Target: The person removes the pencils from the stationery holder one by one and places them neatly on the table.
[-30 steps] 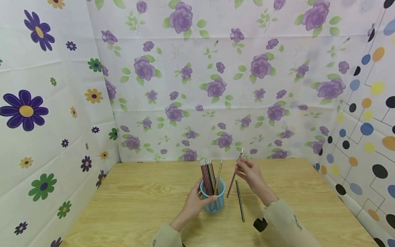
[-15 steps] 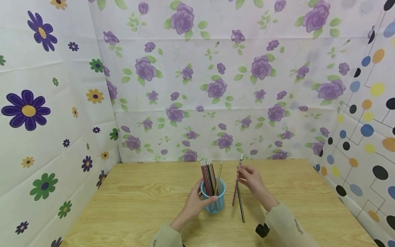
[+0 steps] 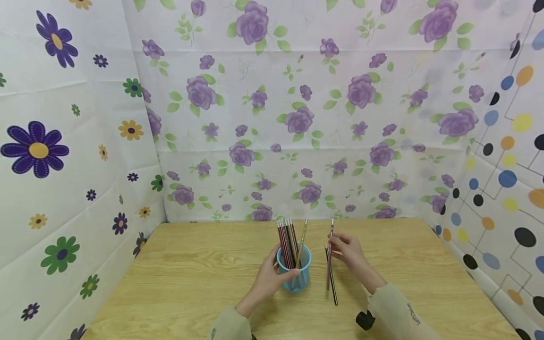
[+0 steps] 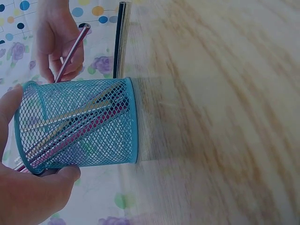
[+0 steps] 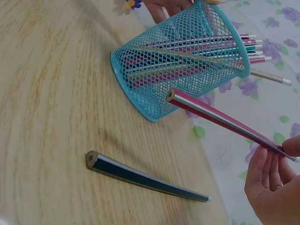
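A blue mesh pencil cup [image 3: 304, 277] stands upright on the wooden table, with several pencils [image 5: 211, 47] leaning inside, eraser ends up. My left hand [image 3: 267, 276] grips the cup from its left side, thumb across the front near the rim. To the right of the cup, my right hand [image 3: 352, 256] pinches a red-and-silver pencil [image 5: 220, 118] near its eraser end. That pencil hangs nearly upright, its unsharpened end down and apart from the cup. Below it, a dark green-black pencil [image 5: 145, 179] lies on the table.
The wooden table [image 3: 204, 288] is backed by a floral cloth [image 3: 272, 184]. Patterned cloths also hang at the left and right sides. A black object [image 3: 364, 320] sits by the right sleeve.
My right hand has moved slightly down and toward me. The red pencil has swung from a slant to nearly upright, its lower end shifting right, away from the cup. My left hand stays put.
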Available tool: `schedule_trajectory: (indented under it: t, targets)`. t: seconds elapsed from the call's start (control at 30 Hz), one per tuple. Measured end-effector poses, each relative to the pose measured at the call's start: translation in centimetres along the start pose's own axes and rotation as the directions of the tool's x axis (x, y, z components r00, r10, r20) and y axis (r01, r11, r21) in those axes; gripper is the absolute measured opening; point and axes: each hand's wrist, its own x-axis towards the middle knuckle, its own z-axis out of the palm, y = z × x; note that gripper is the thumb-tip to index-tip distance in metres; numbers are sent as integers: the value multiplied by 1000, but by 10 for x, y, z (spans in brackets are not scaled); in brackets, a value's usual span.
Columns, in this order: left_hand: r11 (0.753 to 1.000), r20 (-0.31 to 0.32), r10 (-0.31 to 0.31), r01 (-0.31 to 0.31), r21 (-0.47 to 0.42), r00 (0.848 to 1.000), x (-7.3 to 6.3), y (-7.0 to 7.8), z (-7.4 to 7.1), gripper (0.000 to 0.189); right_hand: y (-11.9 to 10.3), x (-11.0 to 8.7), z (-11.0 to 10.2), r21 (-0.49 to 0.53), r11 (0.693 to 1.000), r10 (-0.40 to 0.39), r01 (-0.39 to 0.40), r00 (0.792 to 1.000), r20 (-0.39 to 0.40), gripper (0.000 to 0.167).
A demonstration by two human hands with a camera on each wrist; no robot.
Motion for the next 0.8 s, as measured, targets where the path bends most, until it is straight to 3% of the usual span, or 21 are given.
schedule_trajectory:
  t: [0.5,0.8]
  targets:
    - [1000,2,2,-2,-4,1000,2,-2,0,90,19,3,-12,-96,994,45,-43,999,27,41]
    - [1000,10,6,-5,-25,1000,-6,21,-2,86,25,2,-16,-166,985,62,-55,997,34,41]
